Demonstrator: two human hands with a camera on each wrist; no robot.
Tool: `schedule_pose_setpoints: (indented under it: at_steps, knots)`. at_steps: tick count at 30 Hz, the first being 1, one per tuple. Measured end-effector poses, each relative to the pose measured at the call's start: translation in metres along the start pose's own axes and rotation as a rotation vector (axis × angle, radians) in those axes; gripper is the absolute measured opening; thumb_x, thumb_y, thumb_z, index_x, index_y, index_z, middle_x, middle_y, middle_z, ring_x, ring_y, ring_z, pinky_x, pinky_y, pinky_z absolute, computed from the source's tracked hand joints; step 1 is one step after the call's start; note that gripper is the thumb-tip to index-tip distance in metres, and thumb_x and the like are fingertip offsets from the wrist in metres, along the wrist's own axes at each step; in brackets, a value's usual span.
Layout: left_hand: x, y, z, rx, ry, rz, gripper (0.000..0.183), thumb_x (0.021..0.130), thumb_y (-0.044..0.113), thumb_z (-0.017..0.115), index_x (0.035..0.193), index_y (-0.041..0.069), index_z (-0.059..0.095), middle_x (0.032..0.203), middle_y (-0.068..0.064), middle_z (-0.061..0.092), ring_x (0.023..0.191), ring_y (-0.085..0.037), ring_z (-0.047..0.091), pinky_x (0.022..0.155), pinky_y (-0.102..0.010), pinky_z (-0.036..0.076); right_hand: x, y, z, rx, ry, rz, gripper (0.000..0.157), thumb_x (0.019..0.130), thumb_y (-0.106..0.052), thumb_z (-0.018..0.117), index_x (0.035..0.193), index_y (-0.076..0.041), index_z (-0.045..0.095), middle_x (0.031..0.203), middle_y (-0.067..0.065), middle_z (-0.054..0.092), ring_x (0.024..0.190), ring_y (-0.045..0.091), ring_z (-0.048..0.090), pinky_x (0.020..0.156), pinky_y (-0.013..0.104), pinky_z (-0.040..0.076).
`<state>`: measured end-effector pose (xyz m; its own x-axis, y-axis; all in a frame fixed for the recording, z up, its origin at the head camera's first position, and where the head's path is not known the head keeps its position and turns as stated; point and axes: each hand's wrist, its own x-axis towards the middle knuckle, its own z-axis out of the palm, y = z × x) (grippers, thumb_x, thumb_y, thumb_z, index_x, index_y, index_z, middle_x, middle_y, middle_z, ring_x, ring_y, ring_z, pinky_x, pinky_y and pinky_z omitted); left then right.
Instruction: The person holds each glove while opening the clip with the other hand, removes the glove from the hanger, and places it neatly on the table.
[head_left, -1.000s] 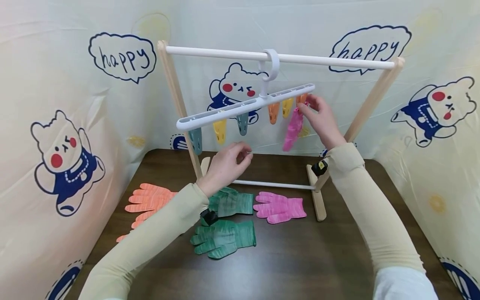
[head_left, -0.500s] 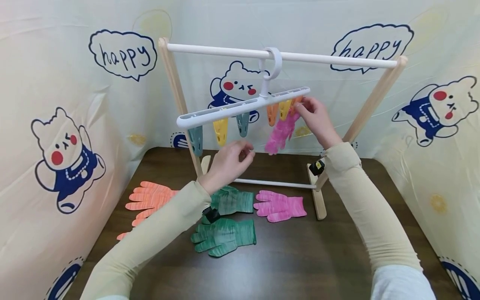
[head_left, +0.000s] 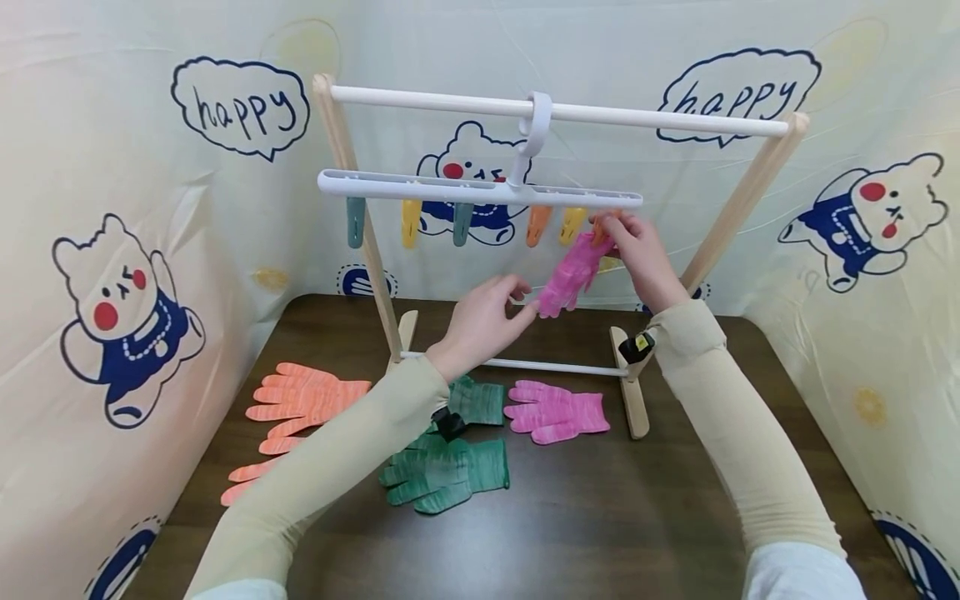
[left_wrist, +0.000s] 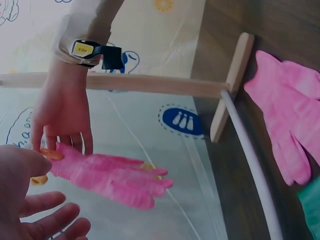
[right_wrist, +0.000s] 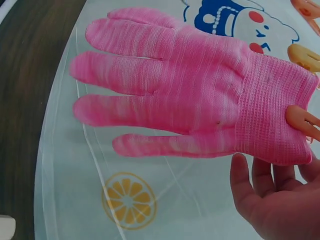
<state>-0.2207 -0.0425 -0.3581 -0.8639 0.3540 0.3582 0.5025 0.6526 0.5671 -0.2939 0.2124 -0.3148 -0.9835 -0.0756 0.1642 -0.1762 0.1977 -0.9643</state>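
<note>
A pink knit glove [head_left: 572, 273] hangs by its cuff from an orange clothespin [right_wrist: 301, 121] at the right end of a white clip hanger [head_left: 420, 188]. My right hand [head_left: 643, 257] pinches the clothespin near its top, thumb and forefinger together; the other fingers lie behind the cuff in the right wrist view. My left hand [head_left: 483, 323] hovers just left of the glove's fingertips, its fingers loosely bent and holding nothing. In the left wrist view a gap shows between that hand and the glove. The right wrist view shows the glove spread flat, fingers apart.
Several other clothespins hang on the hanger, among them a yellow one [head_left: 572, 226] and a teal one [head_left: 356, 223]. A wooden rack [head_left: 731, 212] carries the hanger. On the table lie a pink glove [head_left: 558, 413], green gloves [head_left: 450, 475] and orange gloves [head_left: 307, 398].
The hanger has turned from slanting to nearly level across the view. The hanging glove has swung leftward and shows more of its width. My left hand has moved right, towards it.
</note>
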Motion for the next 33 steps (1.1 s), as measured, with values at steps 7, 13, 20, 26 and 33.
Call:
schedule_pose_setpoints:
  at_steps: [7, 13, 20, 26, 33]
  knots:
    - [0.011, 0.013, 0.009, -0.026, 0.005, -0.001, 0.033, 0.103, 0.035, 0.063, 0.125, 0.010, 0.066, 0.119, -0.007, 0.067, 0.106, -0.026, 0.066, 0.085, -0.038, 0.056, -0.015, 0.003, -0.003, 0.031, 0.014, -0.048, 0.044, 0.108, -0.045, 0.052, 0.126, -0.006, 0.065, 0.120, 0.004, 0.066, 0.104, 0.016, 0.061, 0.104, 0.038, 0.047]
    - [0.020, 0.023, 0.019, -0.083, -0.011, -0.002, 0.036, 0.103, 0.035, 0.063, 0.128, 0.010, 0.065, 0.121, -0.007, 0.068, 0.105, -0.023, 0.065, 0.085, -0.036, 0.056, -0.028, 0.001, -0.006, 0.055, 0.009, -0.051, 0.051, 0.107, -0.046, 0.054, 0.130, 0.000, 0.062, 0.102, -0.001, 0.066, 0.094, 0.015, 0.062, 0.102, 0.035, 0.047]
    - [0.027, 0.034, 0.026, -0.144, -0.035, 0.012, 0.032, 0.104, 0.032, 0.063, 0.127, 0.011, 0.066, 0.114, -0.004, 0.069, 0.099, -0.019, 0.065, 0.079, -0.032, 0.054, -0.046, 0.001, -0.008, -0.022, -0.004, -0.033, 0.055, 0.106, -0.049, 0.054, 0.133, -0.001, 0.061, 0.119, 0.004, 0.068, 0.102, 0.014, 0.067, 0.100, 0.031, 0.050]
    - [0.026, 0.038, 0.026, -0.169, -0.033, 0.008, 0.020, 0.104, 0.027, 0.063, 0.115, 0.012, 0.070, 0.099, -0.001, 0.072, 0.085, -0.014, 0.064, 0.071, -0.027, 0.052, -0.054, 0.000, -0.007, 0.027, -0.049, -0.040, 0.055, 0.108, -0.045, 0.051, 0.135, 0.002, 0.057, 0.132, 0.007, 0.063, 0.110, 0.013, 0.066, 0.101, 0.027, 0.049]
    - [0.026, 0.042, 0.026, -0.179, -0.039, 0.006, 0.017, 0.104, 0.024, 0.064, 0.111, 0.011, 0.072, 0.095, 0.000, 0.074, 0.079, -0.013, 0.065, 0.069, -0.025, 0.052, -0.055, 0.000, -0.012, 0.334, -0.090, -0.033, 0.047, 0.110, -0.034, 0.053, 0.143, -0.001, 0.050, 0.136, 0.005, 0.054, 0.119, 0.016, 0.057, 0.100, 0.024, 0.049]
